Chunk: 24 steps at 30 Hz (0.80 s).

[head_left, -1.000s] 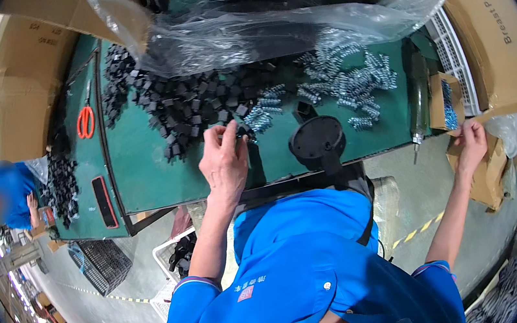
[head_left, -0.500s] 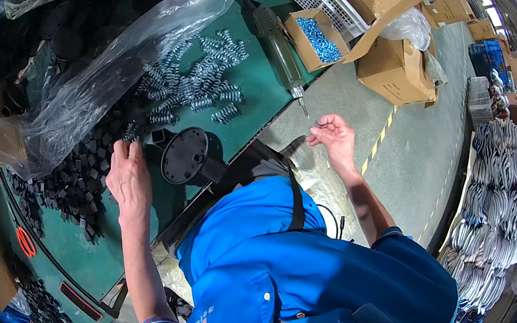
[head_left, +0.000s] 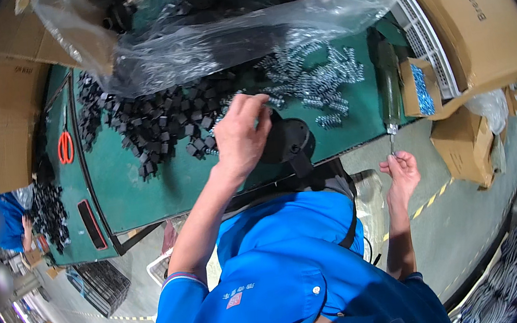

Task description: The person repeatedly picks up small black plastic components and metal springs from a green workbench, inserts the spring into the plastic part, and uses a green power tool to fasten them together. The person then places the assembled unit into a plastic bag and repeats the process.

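Observation:
My left hand (head_left: 242,134) is over the bench at the left rim of a black round plastic part (head_left: 297,135) with a short stem at the table edge. Its fingers are bent together, and whatever lies between them is hidden. A heap of metal coil springs (head_left: 319,78) lies just beyond the part, with a pile of small black blocks (head_left: 168,118) to the left. My right hand (head_left: 402,175) is past the bench edge, thumb and fingertips pinched at the bit of a green electric screwdriver (head_left: 389,88). Anything in that pinch is too small to name.
A clear plastic bag (head_left: 211,47) of black parts spans the far side. Right of the screwdriver stand a small box of blue screws (head_left: 422,87) and a white crate (head_left: 429,44). Orange scissors (head_left: 65,146) lie left; another person's hand (head_left: 26,225) shows at far left.
The view has turned, shifting the bench round. My right hand has come up to the screwdriver's bit, from a little apart. My left hand stays bent beside the black round part.

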Available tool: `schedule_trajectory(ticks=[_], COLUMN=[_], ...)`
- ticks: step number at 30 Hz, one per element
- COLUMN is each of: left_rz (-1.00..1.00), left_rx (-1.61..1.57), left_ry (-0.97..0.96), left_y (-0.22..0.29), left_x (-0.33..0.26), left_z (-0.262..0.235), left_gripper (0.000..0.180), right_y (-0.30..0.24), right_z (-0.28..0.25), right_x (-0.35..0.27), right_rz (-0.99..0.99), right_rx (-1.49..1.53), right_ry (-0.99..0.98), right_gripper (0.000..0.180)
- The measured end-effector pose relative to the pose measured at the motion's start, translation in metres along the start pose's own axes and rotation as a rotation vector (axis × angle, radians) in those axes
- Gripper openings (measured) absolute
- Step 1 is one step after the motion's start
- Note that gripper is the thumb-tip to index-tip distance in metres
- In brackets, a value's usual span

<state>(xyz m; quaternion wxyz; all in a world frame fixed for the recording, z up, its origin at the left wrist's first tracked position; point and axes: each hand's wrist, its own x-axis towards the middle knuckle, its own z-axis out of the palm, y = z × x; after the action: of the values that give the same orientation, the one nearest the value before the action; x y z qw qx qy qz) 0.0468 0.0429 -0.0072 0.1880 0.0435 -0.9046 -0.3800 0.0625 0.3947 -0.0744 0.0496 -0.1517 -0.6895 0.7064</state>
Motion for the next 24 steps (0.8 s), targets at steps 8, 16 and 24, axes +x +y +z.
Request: schedule_trajectory(ticks=[8,16,24], left_rz=[0.133,-0.014,-0.455], left_rx=[0.286,0.306,0.471], left_ry=[-0.046,0.123,0.118], left_y=[-0.012,-0.012,-0.06], left_x=[-0.006,-0.027,-0.085], left_z=[0.003,-0.04,-0.073], left_gripper=[0.013,0.044,0.031], right_y=[-0.006,-0.01,-0.01], right_z=[0.0,0.002,0.001], right_x=[-0.001,0.0,0.001], right_rz=[-0.056,-0.092,-0.076], right_rx=[-0.143,-0.213,-0.207], right_ry=[-0.006,0.006,-0.058], right_gripper=[0.013,0.011,0.013])
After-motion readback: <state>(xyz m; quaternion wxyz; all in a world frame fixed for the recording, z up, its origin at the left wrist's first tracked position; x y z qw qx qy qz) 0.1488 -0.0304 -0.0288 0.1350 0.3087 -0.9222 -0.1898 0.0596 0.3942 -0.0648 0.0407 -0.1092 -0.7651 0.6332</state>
